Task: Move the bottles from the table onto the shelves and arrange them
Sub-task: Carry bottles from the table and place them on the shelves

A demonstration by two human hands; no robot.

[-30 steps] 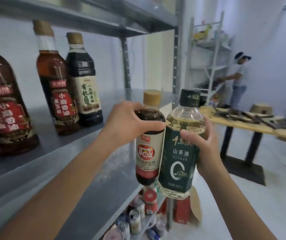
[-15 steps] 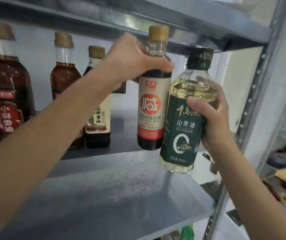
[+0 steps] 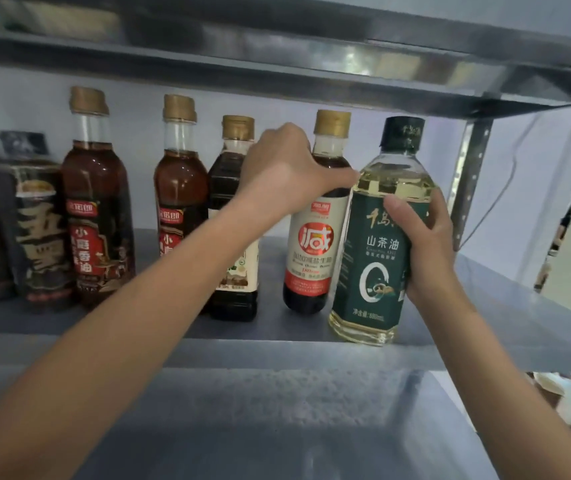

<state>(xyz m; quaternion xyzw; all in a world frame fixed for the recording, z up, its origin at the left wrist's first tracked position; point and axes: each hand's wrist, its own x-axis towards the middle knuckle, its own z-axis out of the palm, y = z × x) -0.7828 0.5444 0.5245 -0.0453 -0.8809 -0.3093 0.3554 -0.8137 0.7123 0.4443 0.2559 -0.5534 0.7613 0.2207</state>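
My left hand [image 3: 285, 174] grips the shoulder of a dark soy sauce bottle [image 3: 315, 251] with a white and red label and a gold cap; its base is at or just above the grey shelf [image 3: 505, 306]. My right hand [image 3: 426, 244] holds a green-labelled bottle of pale oil [image 3: 374, 258] with a dark cap, right beside the soy bottle and nearer the shelf's front edge. I cannot tell whether either bottle rests on the shelf.
Left of my hands a row of bottles stands on the same shelf: a dark bottle with a cream label [image 3: 233, 216], two brown sesame oil bottles [image 3: 97, 209] and dark-labelled bottles [image 3: 38, 230]. The upper shelf [image 3: 277, 57] hangs close overhead. A perforated post [image 3: 471, 174] bounds the right.
Both hands have carried their bottles deeper into the shelf and lower, close to its surface. The view has swung to face the shelf squarely.
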